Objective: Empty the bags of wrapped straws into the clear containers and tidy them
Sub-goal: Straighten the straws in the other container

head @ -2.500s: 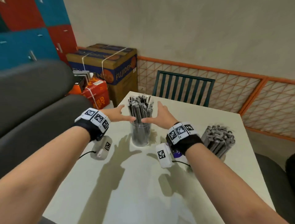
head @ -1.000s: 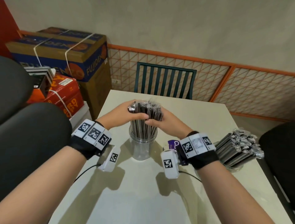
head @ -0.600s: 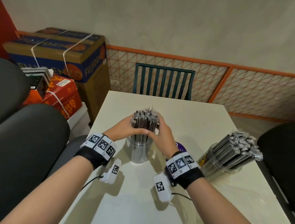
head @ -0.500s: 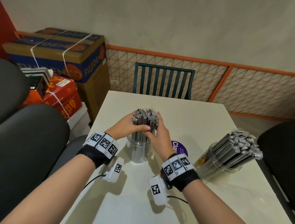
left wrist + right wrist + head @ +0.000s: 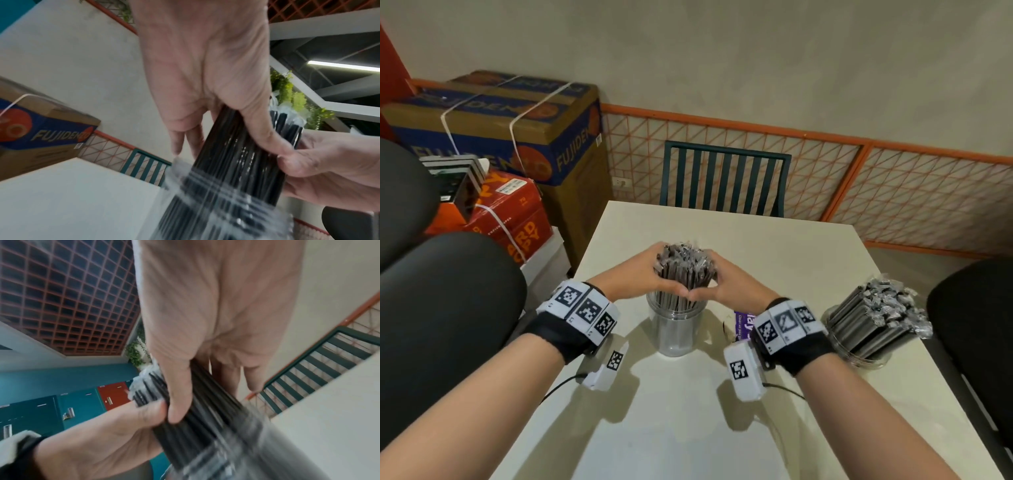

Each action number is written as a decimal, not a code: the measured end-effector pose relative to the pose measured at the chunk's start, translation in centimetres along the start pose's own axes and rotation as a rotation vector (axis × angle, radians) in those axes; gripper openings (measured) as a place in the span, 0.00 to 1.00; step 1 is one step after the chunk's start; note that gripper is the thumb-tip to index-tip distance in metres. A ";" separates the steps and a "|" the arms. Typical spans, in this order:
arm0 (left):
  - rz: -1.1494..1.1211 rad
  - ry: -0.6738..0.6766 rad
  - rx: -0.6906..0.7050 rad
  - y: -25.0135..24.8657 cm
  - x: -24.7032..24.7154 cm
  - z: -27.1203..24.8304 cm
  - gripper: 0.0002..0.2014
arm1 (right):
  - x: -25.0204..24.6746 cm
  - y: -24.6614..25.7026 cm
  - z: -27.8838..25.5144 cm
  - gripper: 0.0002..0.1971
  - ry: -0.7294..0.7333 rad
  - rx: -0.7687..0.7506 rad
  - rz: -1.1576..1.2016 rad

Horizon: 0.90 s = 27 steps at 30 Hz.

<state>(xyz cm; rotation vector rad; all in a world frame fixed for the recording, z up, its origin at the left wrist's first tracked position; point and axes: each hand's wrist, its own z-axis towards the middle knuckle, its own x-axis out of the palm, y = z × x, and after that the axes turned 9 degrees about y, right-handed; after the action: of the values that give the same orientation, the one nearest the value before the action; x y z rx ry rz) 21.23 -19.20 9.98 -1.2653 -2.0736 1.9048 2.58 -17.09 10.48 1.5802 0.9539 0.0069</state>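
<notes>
A bundle of black wrapped straws (image 5: 684, 270) stands upright in a clear round container (image 5: 675, 331) at the table's middle. My left hand (image 5: 646, 277) wraps the bundle from the left and my right hand (image 5: 726, 281) from the right, thumbs meeting in front just above the rim. The left wrist view shows the straws (image 5: 238, 159) under my left hand (image 5: 207, 84), with the container rim (image 5: 216, 191) blurred below. In the right wrist view my right hand (image 5: 207, 331) curls round the straws (image 5: 197, 423). A second clear container (image 5: 866, 346) packed with straws (image 5: 876, 315) leans at the right.
The white table (image 5: 688, 428) has a purple label (image 5: 743, 323) lying behind my right wrist. A green slatted chair (image 5: 724, 178) stands at the far edge. Black chairs (image 5: 445, 308) flank both sides. Cardboard boxes (image 5: 517, 130) are stacked at the left.
Both hands went from hovering open beside the straws to closing round the bundle. Since half a second ago they squeezed tighter and the thumbs came together in front.
</notes>
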 end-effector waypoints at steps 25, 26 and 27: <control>-0.057 -0.195 0.083 0.2 2.4 -1.8 0.25 | 2.8 -0.5 -0.4 0.31 -0.238 -0.086 0.161; -0.023 -0.188 0.099 -0.3 1.9 -2.0 0.24 | 2.3 -0.1 -0.4 0.29 -0.229 -0.091 0.147; 0.011 -0.168 0.109 -0.6 1.3 -2.1 0.24 | 1.6 0.4 -0.5 0.28 -0.200 -0.088 0.104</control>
<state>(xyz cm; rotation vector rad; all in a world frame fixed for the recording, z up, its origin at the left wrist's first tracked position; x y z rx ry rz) 21.17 -16.71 10.41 -1.1329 -2.0062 2.1661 3.58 -15.80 10.14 1.5165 0.7065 -0.0361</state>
